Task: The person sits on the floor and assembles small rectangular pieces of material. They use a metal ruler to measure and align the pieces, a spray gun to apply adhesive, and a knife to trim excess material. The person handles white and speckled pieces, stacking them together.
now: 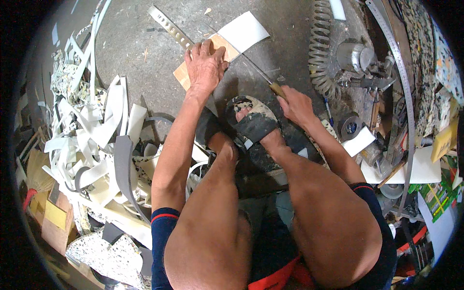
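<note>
My left hand presses down with its fingers apart on a flat tan board on the floor. From under the board's far edge a white foam sheet sticks out. My right hand is closed around the wooden handle of a long thin knife. Its blade slants away to the far left, along the board's right edge and across the white sheet. A slotted metal strip reaches from the far left to my left fingers; its near end is hidden there.
White foam offcuts heap up on the left, with a dark grey foam strip among them. To the right lie a coiled hose, a spray gun with a metal cup and a long bent metal ruler. My sandalled feet stand close by.
</note>
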Motion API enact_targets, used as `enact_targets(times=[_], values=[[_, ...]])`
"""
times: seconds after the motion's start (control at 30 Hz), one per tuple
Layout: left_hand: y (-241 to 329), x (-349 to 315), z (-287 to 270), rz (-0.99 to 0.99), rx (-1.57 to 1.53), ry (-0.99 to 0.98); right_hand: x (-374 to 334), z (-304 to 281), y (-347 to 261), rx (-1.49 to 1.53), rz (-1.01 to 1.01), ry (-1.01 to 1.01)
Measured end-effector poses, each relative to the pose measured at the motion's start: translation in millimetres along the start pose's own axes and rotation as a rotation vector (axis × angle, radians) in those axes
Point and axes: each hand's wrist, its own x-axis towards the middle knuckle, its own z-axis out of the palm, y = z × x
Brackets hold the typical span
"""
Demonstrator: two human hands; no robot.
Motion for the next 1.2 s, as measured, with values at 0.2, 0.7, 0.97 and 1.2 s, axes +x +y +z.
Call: enact_targets(times=[0.2, 0.7, 0.97, 1.2], values=[[-9.0, -1.0, 3.3, -0.011, -0.072, 0.048, -82.1, 1.4, 35.0, -0.008, 0.031, 0.016], [-101.6, 41.3, -9.6, 0.079, 0.195, -0.199, 77.6, -37.7, -20.3, 0.192, 0.103, 0.448], [-115.5, 31.2, -15.7, 0.228, 0.465, -0.256, 204.6, -20.8, -50.7, -0.003, 0.154, 0.306], [-114.3, 13.7, -32.9, 0.431, 0.496, -0.263, 209.0, -25.4, -36.9, -0.077, 0.110, 0.334]])
